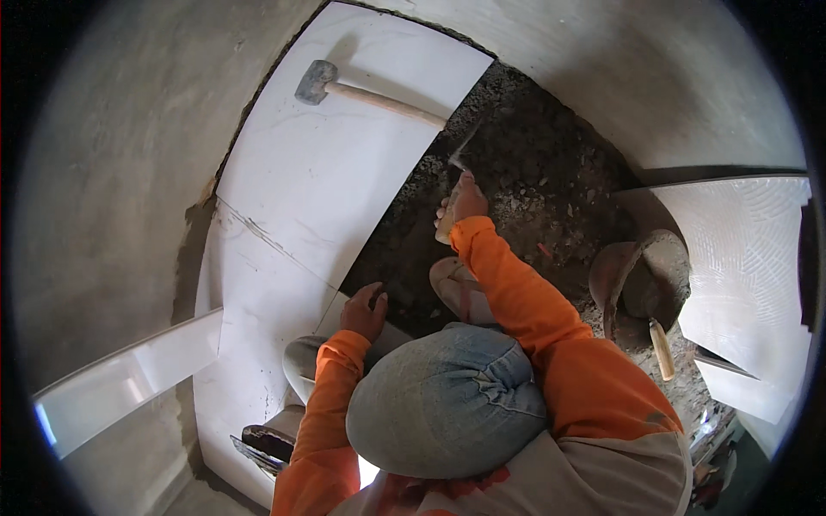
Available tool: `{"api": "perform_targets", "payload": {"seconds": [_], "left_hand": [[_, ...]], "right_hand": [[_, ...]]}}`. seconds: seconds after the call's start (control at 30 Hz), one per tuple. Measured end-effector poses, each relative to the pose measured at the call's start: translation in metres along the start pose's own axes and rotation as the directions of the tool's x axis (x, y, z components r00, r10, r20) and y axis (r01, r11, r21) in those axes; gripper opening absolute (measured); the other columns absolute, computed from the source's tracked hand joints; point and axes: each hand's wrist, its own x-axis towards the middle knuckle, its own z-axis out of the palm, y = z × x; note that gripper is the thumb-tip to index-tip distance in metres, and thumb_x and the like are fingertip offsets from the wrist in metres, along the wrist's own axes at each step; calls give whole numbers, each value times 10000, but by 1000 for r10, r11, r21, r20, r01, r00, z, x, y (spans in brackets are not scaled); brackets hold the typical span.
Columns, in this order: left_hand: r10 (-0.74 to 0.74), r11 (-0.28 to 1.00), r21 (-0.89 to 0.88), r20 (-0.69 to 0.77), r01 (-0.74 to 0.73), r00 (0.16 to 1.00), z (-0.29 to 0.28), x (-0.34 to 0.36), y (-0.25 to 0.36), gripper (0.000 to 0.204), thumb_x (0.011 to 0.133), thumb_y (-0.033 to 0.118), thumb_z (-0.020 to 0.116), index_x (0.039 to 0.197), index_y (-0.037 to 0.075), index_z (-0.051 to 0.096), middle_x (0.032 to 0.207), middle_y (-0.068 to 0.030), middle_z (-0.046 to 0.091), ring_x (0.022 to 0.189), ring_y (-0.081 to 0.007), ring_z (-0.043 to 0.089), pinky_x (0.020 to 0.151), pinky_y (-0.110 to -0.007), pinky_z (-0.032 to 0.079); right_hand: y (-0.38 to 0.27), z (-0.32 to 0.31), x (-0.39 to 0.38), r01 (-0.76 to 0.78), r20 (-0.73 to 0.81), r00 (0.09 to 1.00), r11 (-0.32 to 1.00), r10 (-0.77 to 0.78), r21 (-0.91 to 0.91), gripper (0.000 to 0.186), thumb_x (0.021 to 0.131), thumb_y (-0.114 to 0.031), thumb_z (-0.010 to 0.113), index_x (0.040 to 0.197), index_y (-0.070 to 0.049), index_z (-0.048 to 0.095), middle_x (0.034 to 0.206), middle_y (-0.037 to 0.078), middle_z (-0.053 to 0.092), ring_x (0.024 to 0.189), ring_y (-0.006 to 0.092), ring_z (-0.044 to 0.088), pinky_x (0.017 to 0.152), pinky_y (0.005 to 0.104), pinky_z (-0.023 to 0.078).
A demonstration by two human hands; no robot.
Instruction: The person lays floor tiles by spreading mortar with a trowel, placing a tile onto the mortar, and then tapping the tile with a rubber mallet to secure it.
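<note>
My right hand [467,199] is closed round the wooden handle of a trowel [445,230]. The trowel's thin metal end points away from me over dark, loose soil [525,155], beside the edge of a large white floor tile [331,163]. Nearer to me, my left hand [366,315] is by that tile's near corner, fingers bent and apart, with nothing visible in them. On the far part of the tile lies a rubber mallet [317,82], its wooden handle reaching to the soil side. A sandalled foot [460,288] stands on the soil between my hands.
At the right a mortar-stained bucket [608,284] tilts, with a wooden-handled tool [662,351] at its rim. White tiles [740,258] lean beyond it. A white tile strip [129,374] crosses at left; a dark container [268,443] stands lower left. Grey walls [112,198] enclose the floor.
</note>
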Motion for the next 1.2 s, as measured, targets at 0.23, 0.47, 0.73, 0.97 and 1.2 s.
{"api": "perform_targets", "payload": {"seconds": [0.23,0.47,0.73,0.97,1.2], "left_hand": [[9,1000,17,-2,-9,1000,2,1,0,335,844,272,557,1091,50,604,1076,-162,624,982,-322,603,857,-387,472],[29,996,-86,-62,-34,998,-9,-10,-4,335,841,266,565,1108,68,597,1061,-155,631,939,-316,621,829,-385,485],[-9,1000,-2,-3,9,1000,-3,-7,-3,360,828,280,571,1100,45,598,1073,-175,622,963,-332,610,854,-397,473],[79,997,28,-72,-77,994,-2,-11,-11,359,831,276,566,1106,48,596,1077,-168,624,952,-330,614,857,-392,473],[-62,996,-70,-177,50,982,-21,-40,1,354,842,269,562,1127,61,579,1007,-152,640,856,-299,638,797,-394,492]], "right_hand": [[31,18,-13,-32,-63,998,998,29,-55,356,862,-536,487,998,-208,461,672,48,452,489,210,442,434,392,363],[37,-12,-41,-20,-81,997,999,16,-44,404,892,-516,439,1075,-157,464,682,57,498,567,236,536,518,454,462],[85,16,-37,-76,5,997,956,80,-282,389,882,-535,444,883,-146,438,646,65,477,498,228,505,465,428,441],[62,-7,-42,-101,-169,984,957,56,-272,428,874,-576,432,912,-150,445,647,61,473,516,216,470,488,429,425],[-2,-77,-60,159,57,987,879,-150,-449,468,846,-599,471,770,-141,534,677,23,511,595,200,502,507,373,431]]}}
